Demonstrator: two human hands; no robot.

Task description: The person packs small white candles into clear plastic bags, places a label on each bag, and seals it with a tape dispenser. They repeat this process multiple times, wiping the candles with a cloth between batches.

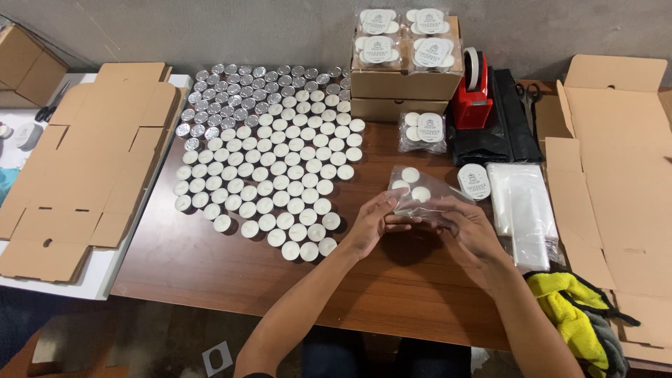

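Clear bag (420,190) pinched by left hand (373,224) and right hand (467,225); slack grip risks spilling tealights (411,183).

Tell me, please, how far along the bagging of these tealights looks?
Done: four sealed packs sit on the boxes, one more on the table. In hand: left hand and right hand hold a clear bag with three tealights. Left: a large spread of loose tealights.
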